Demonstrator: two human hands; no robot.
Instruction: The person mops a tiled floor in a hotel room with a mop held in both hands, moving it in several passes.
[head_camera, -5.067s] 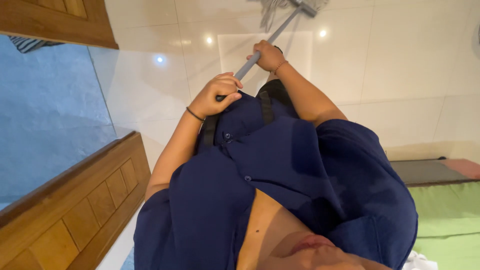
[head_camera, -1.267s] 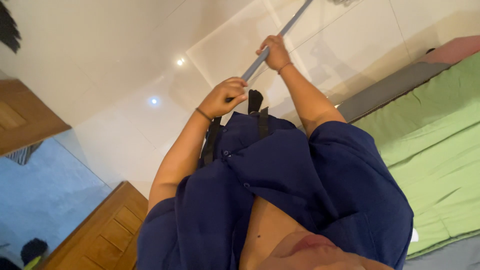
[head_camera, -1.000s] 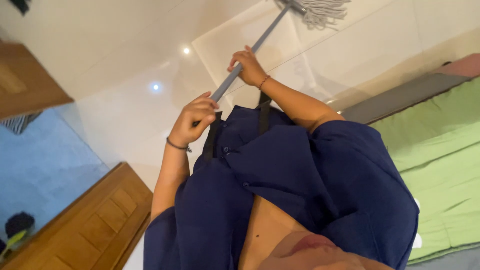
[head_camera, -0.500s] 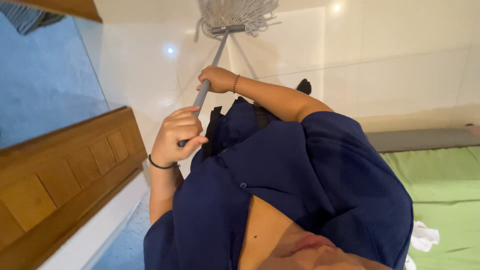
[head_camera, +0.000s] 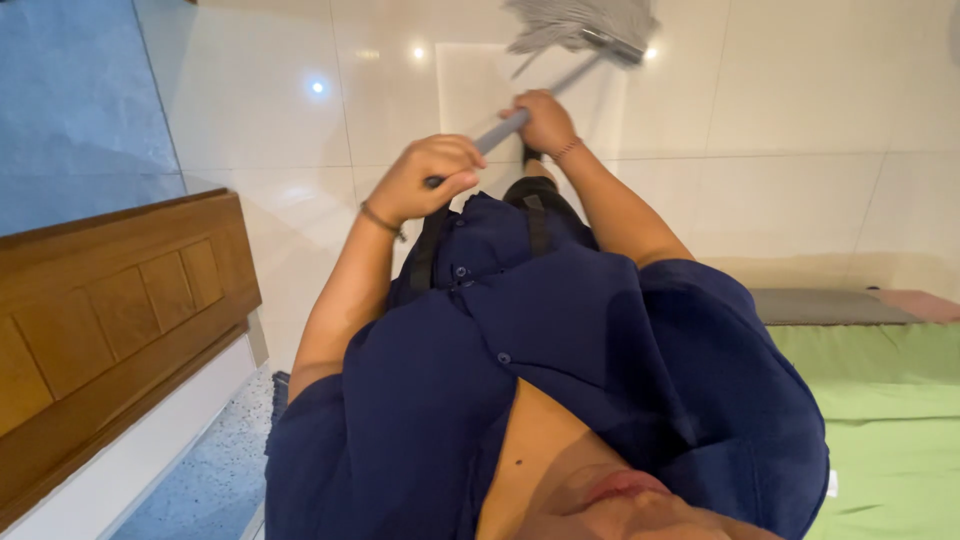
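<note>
Both hands, the left hand (head_camera: 432, 175) and the right hand (head_camera: 543, 122), are wrapped tight around the mop (head_camera: 585, 25), whose stringy head rests on the shiny floor (head_camera: 800, 90), so mopping looks part done.

Wooden door (head_camera: 110, 320) left, green mattress (head_camera: 880, 420) right; tiles (head_camera: 800, 100) open.

At your left stands a panelled wooden door (head_camera: 110, 320), with a blue wall surface (head_camera: 70, 110) above it. Glossy cream floor tiles (head_camera: 800, 100) fill the middle. At your right lies green bedding (head_camera: 890, 420), edged by a grey strip (head_camera: 820, 305).
</note>
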